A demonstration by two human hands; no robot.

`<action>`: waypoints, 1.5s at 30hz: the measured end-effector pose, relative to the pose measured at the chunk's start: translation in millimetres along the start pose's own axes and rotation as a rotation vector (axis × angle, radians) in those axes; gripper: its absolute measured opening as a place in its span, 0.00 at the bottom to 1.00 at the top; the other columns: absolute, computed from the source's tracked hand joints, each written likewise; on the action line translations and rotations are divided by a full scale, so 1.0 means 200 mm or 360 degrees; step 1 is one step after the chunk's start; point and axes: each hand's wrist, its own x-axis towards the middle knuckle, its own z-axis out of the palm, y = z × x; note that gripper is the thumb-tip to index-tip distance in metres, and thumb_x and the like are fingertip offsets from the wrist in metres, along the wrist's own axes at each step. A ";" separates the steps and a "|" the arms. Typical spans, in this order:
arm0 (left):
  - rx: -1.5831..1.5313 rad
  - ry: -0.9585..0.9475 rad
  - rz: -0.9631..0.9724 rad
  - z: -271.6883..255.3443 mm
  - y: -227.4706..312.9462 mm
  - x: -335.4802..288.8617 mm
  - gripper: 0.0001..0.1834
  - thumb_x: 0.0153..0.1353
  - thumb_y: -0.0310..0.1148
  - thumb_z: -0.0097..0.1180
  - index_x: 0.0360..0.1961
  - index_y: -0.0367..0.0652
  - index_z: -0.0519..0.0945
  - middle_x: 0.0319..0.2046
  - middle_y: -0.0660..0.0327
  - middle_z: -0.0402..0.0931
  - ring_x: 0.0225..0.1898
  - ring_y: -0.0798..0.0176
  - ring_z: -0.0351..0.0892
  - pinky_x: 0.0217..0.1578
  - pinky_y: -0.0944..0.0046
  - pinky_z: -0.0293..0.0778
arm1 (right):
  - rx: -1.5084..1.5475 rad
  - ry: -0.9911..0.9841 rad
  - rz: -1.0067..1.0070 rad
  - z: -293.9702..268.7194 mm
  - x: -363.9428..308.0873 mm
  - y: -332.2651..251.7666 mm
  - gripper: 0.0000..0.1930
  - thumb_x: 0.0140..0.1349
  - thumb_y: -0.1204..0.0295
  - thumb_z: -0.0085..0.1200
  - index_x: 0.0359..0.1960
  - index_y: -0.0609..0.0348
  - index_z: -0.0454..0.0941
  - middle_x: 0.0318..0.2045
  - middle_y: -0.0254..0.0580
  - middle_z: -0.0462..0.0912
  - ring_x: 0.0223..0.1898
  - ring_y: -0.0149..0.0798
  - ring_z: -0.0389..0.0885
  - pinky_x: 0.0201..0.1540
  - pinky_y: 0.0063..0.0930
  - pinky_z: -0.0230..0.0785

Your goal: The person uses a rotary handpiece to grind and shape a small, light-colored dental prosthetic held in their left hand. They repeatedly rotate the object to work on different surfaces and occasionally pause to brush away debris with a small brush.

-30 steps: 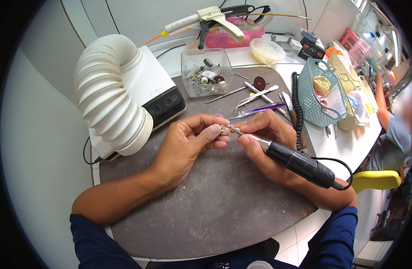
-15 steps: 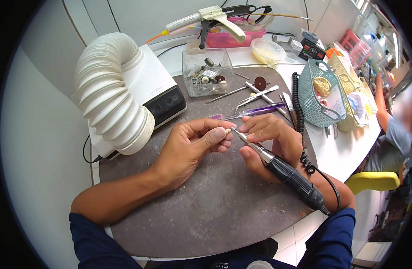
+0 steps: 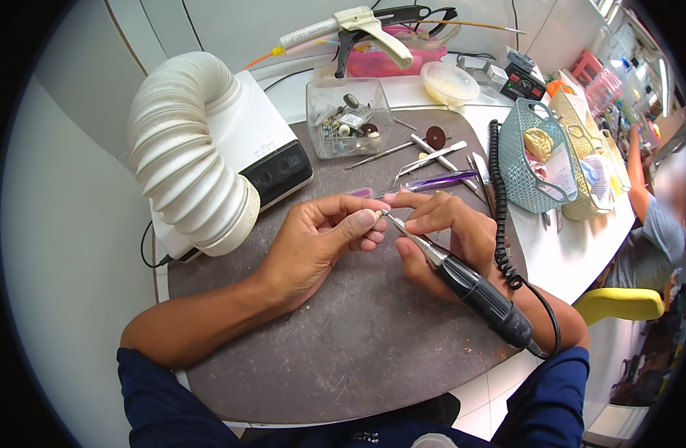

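Observation:
My left hand (image 3: 313, 243) is closed, pinching a small cream-coloured, tooth-like piece (image 3: 379, 216) between thumb and fingertips. Most of that piece is hidden by the fingers. In my right hand (image 3: 460, 231) lies a black and silver rotary handpiece (image 3: 477, 290), gripped near its metal nose like a pen. Its small grey tip meets or almost meets the piece; exact contact cannot be made out. The index finger of the right hand reaches to the left fingertips. Both hands are above a worn grey-brown work mat (image 3: 324, 351).
A white ribbed hose (image 3: 175, 157) on a box stands left. Behind the hands are a clear bin (image 3: 347, 142) of small parts, a purple-handled brush (image 3: 440, 181), and metal tools. Baskets (image 3: 535, 160) and a coiled cord (image 3: 495, 187) sit right. Another person (image 3: 649, 239) sits at far right.
My right hand and the handpiece have shifted slightly left. The right index finger has stretched forward to the left fingertips. My left hand keeps its pinch, almost unmoved.

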 end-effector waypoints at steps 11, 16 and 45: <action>-0.0017 -0.0015 -0.0006 0.00 -0.01 0.00 0.14 0.68 0.31 0.57 0.49 0.33 0.81 0.38 0.59 0.82 0.39 0.71 0.80 0.44 0.72 0.78 | 0.0007 0.0000 -0.0021 0.01 0.01 0.00 0.10 0.49 0.80 0.65 0.32 0.64 0.77 0.29 0.47 0.83 0.43 0.49 0.88 0.45 0.35 0.81; -0.0020 -0.0011 -0.0025 0.00 0.00 0.01 0.13 0.68 0.31 0.57 0.49 0.33 0.80 0.38 0.59 0.82 0.39 0.71 0.80 0.43 0.72 0.77 | -0.0027 0.0002 0.0024 0.00 0.00 0.00 0.10 0.50 0.80 0.65 0.33 0.64 0.78 0.29 0.48 0.83 0.42 0.48 0.88 0.46 0.36 0.81; 0.1274 -0.0005 0.0494 0.07 -0.03 -0.03 0.07 0.63 0.24 0.59 0.41 0.36 0.79 0.38 0.62 0.79 0.39 0.70 0.79 0.41 0.68 0.77 | 0.0290 0.0224 0.0528 -0.01 0.00 -0.01 0.10 0.59 0.75 0.62 0.34 0.67 0.74 0.26 0.48 0.84 0.32 0.35 0.87 0.36 0.26 0.78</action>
